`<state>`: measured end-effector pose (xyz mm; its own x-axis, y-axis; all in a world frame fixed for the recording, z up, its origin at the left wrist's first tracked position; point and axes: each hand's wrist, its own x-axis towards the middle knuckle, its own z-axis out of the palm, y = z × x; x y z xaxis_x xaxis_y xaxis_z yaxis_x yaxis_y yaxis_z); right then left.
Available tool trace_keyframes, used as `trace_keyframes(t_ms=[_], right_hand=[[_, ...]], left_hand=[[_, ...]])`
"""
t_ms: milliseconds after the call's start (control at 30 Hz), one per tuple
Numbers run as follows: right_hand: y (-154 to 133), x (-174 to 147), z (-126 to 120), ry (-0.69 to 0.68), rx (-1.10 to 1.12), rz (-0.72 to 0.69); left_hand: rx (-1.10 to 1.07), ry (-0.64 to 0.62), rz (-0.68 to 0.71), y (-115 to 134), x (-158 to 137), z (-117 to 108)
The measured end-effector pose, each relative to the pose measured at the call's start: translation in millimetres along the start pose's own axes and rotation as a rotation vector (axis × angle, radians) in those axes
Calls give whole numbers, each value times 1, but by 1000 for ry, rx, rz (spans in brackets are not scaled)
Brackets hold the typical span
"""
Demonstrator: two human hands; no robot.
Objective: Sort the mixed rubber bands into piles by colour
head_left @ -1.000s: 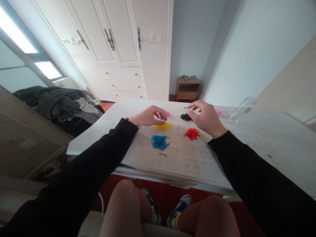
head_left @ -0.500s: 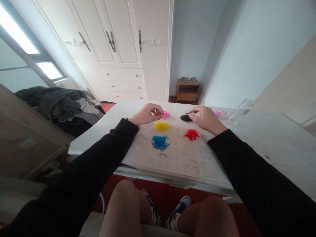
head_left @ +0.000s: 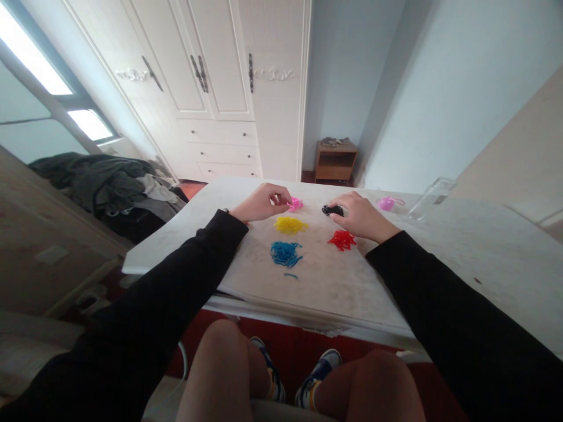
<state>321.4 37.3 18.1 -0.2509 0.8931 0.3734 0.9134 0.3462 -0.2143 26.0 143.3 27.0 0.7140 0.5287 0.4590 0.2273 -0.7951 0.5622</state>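
My left hand (head_left: 263, 202) rests at the near edge of a small pile of pink rubber bands (head_left: 295, 204), its thumb and fingertips pinched together on them. Across from it, my right hand (head_left: 364, 217) has its fingers and thumb closed around the right side of a black rubber band pile (head_left: 329, 210). Just below the left hand lies a yellow pile (head_left: 291, 225). Farther toward me is a blue pile (head_left: 285, 254), with one loose blue band (head_left: 291, 276) in front of it. A red pile (head_left: 342, 240) sits below the right hand.
A pink pouch-like item (head_left: 387, 203) lies right of my right hand. Beyond it a clear glass jar (head_left: 431, 198) lies tilted on the white table (head_left: 492, 264). A white wardrobe (head_left: 220, 58) and a small brown cabinet (head_left: 335, 163) stand behind; dark clothes (head_left: 105, 181) are heaped at left.
My right hand has lowered onto the black pile, its fingers now closing around it, and the pink item behind shows more fully. My left hand has hardly moved.
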Motion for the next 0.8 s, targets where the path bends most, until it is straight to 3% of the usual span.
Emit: trace_keyframes(t_ms=[300,500,700,800], right_hand=[[-4,0,-3,44,45,7],[-6,0,-4,62,48,16],[-7,-1,-4,84,41,20],[-8,-2,-4,98,45,26]], left_hand=[[12,24,-12,-2,0,-2],[75,133,-159,-5,-3,-34],[202,-87,-413,0,-13,-58],[265,-78,-488,1,-16,-60]])
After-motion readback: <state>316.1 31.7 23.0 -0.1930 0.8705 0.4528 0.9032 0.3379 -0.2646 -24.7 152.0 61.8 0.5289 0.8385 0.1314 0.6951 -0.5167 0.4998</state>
